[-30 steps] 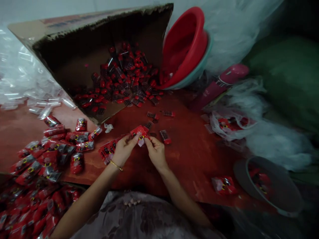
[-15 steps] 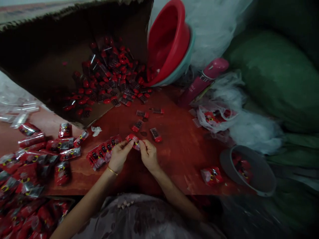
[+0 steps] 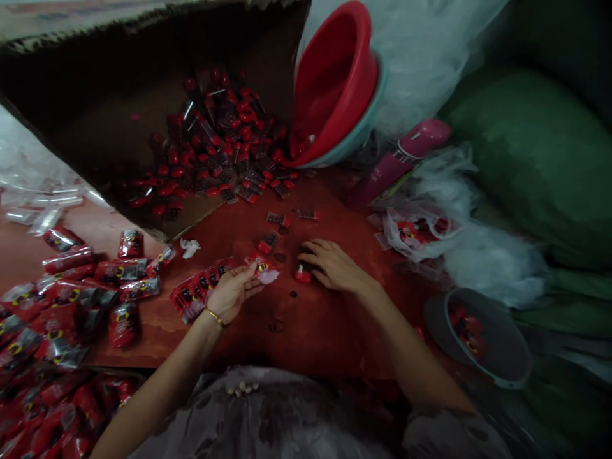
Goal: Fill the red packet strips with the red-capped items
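My left hand (image 3: 230, 292) pinches a small red printed wrapper (image 3: 262, 269) with a pale lower part between thumb and fingers. Over a small clear container with a red cap (image 3: 303, 275) reaches my right hand (image 3: 337, 266), its fingers curved and apart; whether they touch it is hard to tell. Three similar containers lie just beyond, one of them a red-capped container (image 3: 268, 241) near the wrapper. Left of my left hand, a row of red wrappers (image 3: 201, 284) rests on the red tabletop (image 3: 329, 338).
A tipped cardboard box (image 3: 95, 127) holds many red-capped containers. Packed red pouches (image 3: 122, 271) pile up at left. Red basin (image 3: 366, 57), pink bottle (image 3: 399, 159), plastic bag (image 3: 421, 239) and grey bucket (image 3: 511, 357) line the right side.
My right hand has let go of the wrapper and moved right, over a red-capped container. My left hand still holds the wrapper. The view has shifted slightly.
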A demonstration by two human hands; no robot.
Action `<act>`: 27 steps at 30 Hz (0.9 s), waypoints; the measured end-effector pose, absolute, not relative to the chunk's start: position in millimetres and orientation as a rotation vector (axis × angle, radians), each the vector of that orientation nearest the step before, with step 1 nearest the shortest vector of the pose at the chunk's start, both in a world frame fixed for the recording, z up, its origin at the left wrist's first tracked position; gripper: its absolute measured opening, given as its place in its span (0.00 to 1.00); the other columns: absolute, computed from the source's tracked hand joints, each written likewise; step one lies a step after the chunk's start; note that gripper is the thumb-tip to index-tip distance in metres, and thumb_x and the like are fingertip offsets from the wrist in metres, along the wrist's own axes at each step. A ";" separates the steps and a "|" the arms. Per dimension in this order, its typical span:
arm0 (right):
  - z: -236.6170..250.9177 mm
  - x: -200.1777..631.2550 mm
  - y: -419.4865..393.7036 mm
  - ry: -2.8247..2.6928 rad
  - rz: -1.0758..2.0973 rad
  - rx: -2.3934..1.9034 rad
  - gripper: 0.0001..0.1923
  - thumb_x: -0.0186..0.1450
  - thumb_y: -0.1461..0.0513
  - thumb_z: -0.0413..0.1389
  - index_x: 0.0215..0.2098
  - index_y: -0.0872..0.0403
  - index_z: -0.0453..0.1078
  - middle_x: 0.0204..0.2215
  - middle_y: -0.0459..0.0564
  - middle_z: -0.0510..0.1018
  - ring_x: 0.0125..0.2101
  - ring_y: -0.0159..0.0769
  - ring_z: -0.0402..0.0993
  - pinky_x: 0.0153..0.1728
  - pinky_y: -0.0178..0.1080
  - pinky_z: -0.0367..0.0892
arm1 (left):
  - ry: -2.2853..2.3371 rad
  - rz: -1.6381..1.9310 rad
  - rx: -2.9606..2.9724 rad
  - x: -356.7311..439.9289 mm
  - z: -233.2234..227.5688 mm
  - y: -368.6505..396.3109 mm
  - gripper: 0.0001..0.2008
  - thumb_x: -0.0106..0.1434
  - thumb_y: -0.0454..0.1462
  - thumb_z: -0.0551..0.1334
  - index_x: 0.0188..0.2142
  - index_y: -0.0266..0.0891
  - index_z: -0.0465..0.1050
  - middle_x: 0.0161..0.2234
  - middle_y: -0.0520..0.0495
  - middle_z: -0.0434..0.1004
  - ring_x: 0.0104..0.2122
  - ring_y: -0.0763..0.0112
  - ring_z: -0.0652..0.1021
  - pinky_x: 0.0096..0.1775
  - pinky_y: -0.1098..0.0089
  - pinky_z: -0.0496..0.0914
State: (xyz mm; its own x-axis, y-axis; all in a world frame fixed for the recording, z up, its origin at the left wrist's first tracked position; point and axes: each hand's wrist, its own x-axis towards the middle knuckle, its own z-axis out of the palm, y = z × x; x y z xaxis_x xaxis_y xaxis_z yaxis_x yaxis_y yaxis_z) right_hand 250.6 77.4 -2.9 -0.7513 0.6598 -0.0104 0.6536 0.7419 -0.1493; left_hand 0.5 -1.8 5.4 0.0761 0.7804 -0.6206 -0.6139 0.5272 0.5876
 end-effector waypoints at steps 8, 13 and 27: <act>-15.0 250.8 49.0 -2.794 0.283 -1.200 0.22 0.60 0.52 0.55 0.47 0.57 0.68 0.42 0.58 0.74 0.42 0.45 0.67 0.43 0.47 0.60 | 1.124 1.116 0.257 -0.5 0.9 -6.4 0.21 0.32 0.42 0.75 0.23 0.34 0.70 0.20 0.54 0.73 0.21 0.77 0.74 0.30 0.73 0.69; -16.6 240.7 18.2 -2.535 0.300 -1.212 0.16 0.61 0.53 0.55 0.42 0.55 0.69 0.37 0.56 0.77 0.37 0.42 0.72 0.39 0.45 0.65 | 1.196 1.174 0.302 1.1 -1.3 -9.1 0.22 0.31 0.44 0.74 0.22 0.34 0.70 0.18 0.56 0.70 0.20 0.79 0.71 0.29 0.74 0.69; -2.4 202.0 -20.0 -2.206 0.453 -1.023 0.15 0.57 0.60 0.57 0.43 0.52 0.69 0.35 0.51 0.78 0.35 0.37 0.75 0.37 0.39 0.71 | 1.176 1.182 0.526 4.3 -8.1 -14.5 0.19 0.39 0.47 0.71 0.21 0.34 0.72 0.21 0.53 0.73 0.22 0.78 0.70 0.28 0.76 0.63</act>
State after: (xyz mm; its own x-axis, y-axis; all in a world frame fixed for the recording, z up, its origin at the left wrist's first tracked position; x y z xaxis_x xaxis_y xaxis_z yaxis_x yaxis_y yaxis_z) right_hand 202.0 -20.0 -2.4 -0.4798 0.7717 0.4174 0.5450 0.6350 -0.5475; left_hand 4.3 -14.5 -8.1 -0.0706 0.9035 -0.4228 -0.4273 0.3556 0.8313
